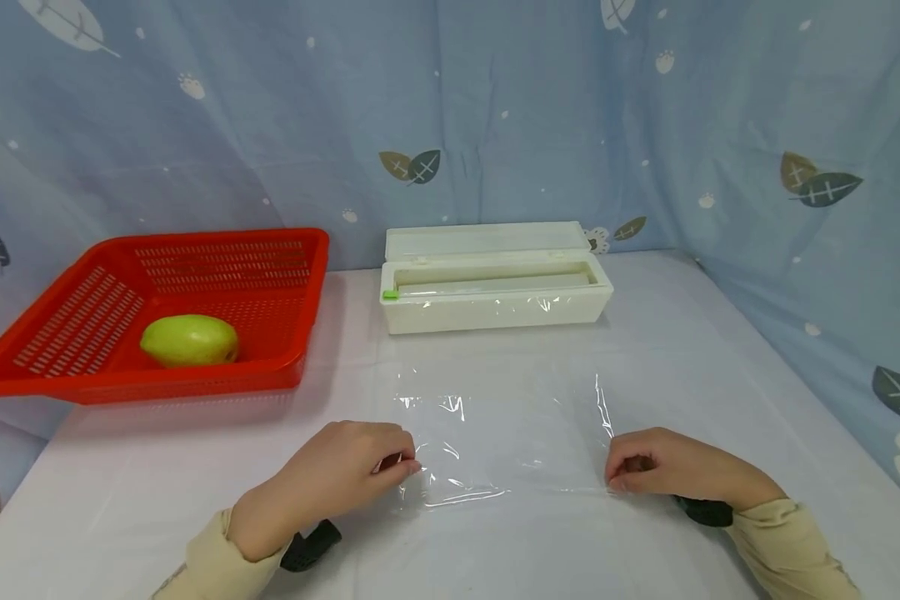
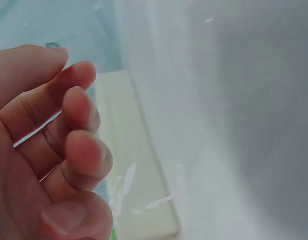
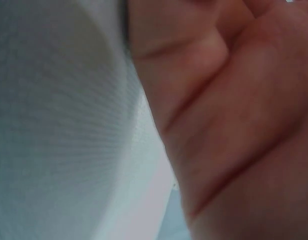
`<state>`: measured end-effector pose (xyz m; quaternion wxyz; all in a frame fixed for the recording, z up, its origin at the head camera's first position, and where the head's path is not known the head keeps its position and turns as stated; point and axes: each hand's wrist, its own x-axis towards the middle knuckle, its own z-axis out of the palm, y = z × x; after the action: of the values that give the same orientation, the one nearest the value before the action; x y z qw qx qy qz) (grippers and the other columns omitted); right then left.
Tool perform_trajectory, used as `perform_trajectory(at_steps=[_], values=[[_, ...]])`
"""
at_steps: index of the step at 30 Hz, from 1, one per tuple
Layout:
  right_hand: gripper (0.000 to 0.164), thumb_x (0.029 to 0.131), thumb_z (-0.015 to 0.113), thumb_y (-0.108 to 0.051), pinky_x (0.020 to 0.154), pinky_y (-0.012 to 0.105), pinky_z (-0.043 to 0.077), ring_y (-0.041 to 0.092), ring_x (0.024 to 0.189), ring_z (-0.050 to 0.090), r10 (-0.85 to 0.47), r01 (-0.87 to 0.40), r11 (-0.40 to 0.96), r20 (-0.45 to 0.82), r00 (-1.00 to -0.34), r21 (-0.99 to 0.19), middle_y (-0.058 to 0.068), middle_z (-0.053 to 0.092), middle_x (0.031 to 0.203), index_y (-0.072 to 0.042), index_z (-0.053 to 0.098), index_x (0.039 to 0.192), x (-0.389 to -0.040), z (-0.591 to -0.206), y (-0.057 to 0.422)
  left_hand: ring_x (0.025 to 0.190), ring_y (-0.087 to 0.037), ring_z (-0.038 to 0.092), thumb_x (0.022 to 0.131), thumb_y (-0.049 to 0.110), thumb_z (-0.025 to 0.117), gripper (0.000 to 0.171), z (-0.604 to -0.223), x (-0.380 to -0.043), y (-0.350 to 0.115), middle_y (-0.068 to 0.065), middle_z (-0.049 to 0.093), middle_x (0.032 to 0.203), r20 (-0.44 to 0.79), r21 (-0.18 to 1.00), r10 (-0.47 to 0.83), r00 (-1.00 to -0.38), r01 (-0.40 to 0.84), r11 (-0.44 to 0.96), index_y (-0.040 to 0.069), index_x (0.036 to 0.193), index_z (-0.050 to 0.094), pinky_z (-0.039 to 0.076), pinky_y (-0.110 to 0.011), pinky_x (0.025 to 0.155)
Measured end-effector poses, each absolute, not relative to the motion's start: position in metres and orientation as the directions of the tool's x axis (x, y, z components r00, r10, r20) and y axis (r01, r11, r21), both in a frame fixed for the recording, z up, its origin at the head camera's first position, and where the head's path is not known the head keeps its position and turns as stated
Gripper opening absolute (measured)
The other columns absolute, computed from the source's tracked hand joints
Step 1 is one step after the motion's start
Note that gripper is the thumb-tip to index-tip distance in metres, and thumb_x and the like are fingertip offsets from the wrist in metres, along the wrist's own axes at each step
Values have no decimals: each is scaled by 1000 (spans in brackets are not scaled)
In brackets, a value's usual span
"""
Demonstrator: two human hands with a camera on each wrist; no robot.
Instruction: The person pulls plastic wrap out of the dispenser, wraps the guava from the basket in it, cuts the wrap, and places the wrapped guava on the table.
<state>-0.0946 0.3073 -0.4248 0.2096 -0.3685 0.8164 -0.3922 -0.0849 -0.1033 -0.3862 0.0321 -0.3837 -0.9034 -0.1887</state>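
A sheet of clear cling film [image 1: 510, 442] stretches between my two hands, in front of a white cling film box [image 1: 495, 310]. The box lid stands open, with a pale roll [image 1: 491, 285] inside and a small green piece [image 1: 390, 294] at its left end. My left hand [image 1: 345, 467] pinches the film's near left corner between thumb and index finger. At the near right corner, my right hand [image 1: 667, 467] pinches the film between thumb and curled fingers. In the left wrist view the left fingers are bent towards the thumb. The right wrist view shows mostly palm.
To the left, a red plastic basket [image 1: 225, 385] holds a green, guava-like fruit [image 1: 190, 340]. A white cloth [image 1: 720, 358] covers the table. Behind it hangs a blue curtain [image 1: 495, 108] with a leaf pattern, which also runs along the right side.
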Motion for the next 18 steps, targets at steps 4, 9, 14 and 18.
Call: perform_trajectory(at_steps=[4,9,14,18], values=[[5,86,59,-17,54,21,44,3,66,49,-765,-413,420,-70,-641,-808,-7,57,77,-19,62,89,-95,-424,308,60,4,41,84,29,60,5,-372,-91,-99,23,43,66,235,290,676,-699,714,638,29,78,60,37,-16,55],[5,87,58,-18,55,21,44,3,66,49,-763,-402,423,-79,-642,-812,-7,57,77,-19,62,89,-95,-423,308,61,4,43,84,30,60,4,-353,-98,-95,21,46,67,268,259,688,-674,738,623,26,83,62,38,-16,56],[5,87,58,-21,55,21,44,3,66,50,-753,-409,448,-90,-652,-795,-9,57,76,-21,62,89,-95,-422,307,61,3,43,83,25,62,3,-334,-105,-96,19,48,68,354,260,679,-643,766,589,24,85,63,37,-15,54],[5,87,58,-21,55,21,44,4,66,50,-750,-406,453,-92,-655,-794,-9,57,76,-21,62,89,-94,-422,308,61,2,43,83,20,63,5,-318,-112,-101,18,48,68,435,294,657,-616,786,543,23,86,63,37,-16,53]])
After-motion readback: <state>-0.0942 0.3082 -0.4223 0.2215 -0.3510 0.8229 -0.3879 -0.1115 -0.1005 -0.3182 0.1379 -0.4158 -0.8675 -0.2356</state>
